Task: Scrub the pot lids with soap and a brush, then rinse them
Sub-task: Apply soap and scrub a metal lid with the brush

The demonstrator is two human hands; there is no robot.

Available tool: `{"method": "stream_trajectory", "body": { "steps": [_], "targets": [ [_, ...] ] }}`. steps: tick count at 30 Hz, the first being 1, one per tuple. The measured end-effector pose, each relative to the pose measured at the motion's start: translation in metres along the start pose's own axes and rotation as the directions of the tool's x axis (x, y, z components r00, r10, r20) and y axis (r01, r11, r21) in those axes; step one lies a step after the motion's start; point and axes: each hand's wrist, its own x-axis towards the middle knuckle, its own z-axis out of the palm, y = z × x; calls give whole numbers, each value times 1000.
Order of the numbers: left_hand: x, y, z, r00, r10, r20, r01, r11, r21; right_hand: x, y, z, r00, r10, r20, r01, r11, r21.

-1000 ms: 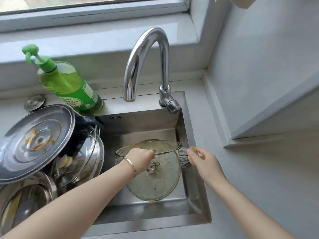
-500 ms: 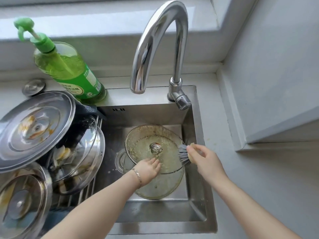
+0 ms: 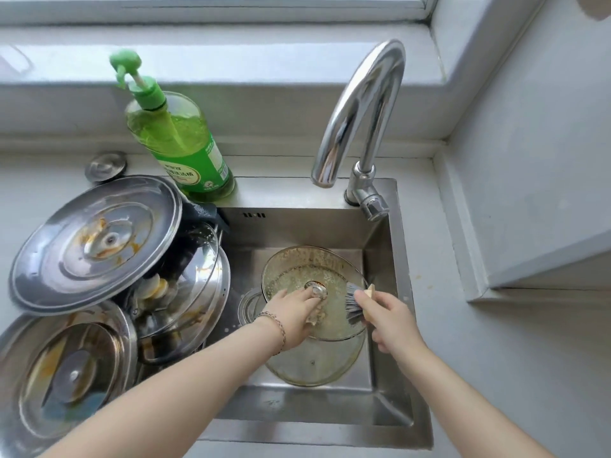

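Upper glass lid [image 3: 307, 276] is turned. A second ago it stands nearly edge-on; now its speckled, soiled face tilts up, far rim raised, near rim over the lower glass lid [image 3: 314, 365]. That one lies flat on the floor of the sink [image 3: 390, 421], toward the front edge.

Left hand [image 3: 297, 312] is off the near rim, where it is half a second ago, and at the lid's centre. Its fingers curl at the knob [image 3: 318, 288] and hold the lid steady.

Right hand [image 3: 386, 315] stays by the sink's right wall, fingers wrapped round the brush [image 3: 355, 304] handle. Grey bristles touch the lid's right rim.

Reading: the lid is braced and scrubbing of this face is only starting. Residue all over, no suds seen. No water shows at the tap [image 3: 363, 104], so the rinse is still ahead.

Both forearms reach in over the front edge; the left wrist is bent down and wears a bracelet. Soap bottle [image 3: 185, 150] stands at the sink's back left corner. Soiled steel lids [image 3: 96, 242] are piled along its left edge.
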Motion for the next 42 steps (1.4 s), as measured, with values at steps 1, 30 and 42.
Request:
{"method": "stream_trajectory", "body": {
  "steps": [1, 30, 42],
  "targets": [
    [-12, -7, -15, 998, -13, -66, 12, 1000, -19, -4, -11, 4, 1000, 3, 12, -3, 1000, 13],
    [-33, -251, -299, 922, -6, -386, -126, 941, -314, 8, -275, 234, 968, 19, 249, -111, 926, 360],
    [-27, -261, -298, 948, 76, -308, -184, 923, -337, 16, -274, 244, 968, 22, 249, -111, 931, 349]
  ]
}}
